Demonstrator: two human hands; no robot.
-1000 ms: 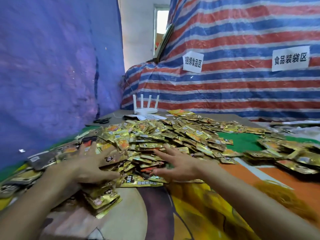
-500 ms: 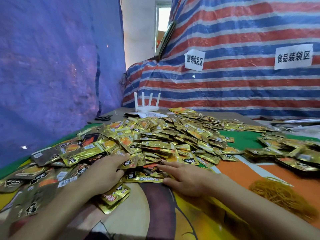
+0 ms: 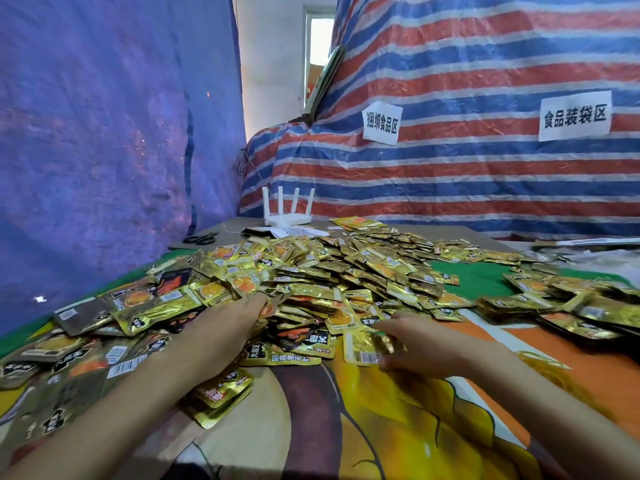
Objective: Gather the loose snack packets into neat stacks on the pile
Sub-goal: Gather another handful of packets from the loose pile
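The fingers [image 3: 249, 308] of the left hand [image 3: 221, 329] are lying straight and close together. They are pressing flat on the near edge of the big pile of small gold foil snack packets [image 3: 346, 271], with the tips pushing in among them. The right hand [image 3: 433, 344] is blurred, but its fingers [image 3: 405, 322] are curling inward. As far as I can tell they are pinching a single gold packet with a white barcode label [image 3: 362, 351] and tipping it up at the pile's front edge.

Just beside the left wrist, and partly tucked under it, a short squared-up stack of gold packets [image 3: 221, 393] is sitting on the tabletop covered in a bright cartoon-print cloth [image 3: 346, 427]. It is the only tidy bundle I am seeing.

Everything else is lying loose. Packets are overlapping at every angle from the left edge across to the far right, where a second spread [image 3: 571, 306] is trailing past a green patch of cloth. To my eye the job is barely getting going: one small stack made, hundreds of packets waiting to be gathered.

Beyond the heap, a white router with four upright antennas [image 3: 287, 216] and a pair of black scissors [image 3: 201, 239] are resting near the back of the tabletop. Behind them is a red, white and blue striped tarpaulin [image 3: 450, 185] carrying two white paper signs.
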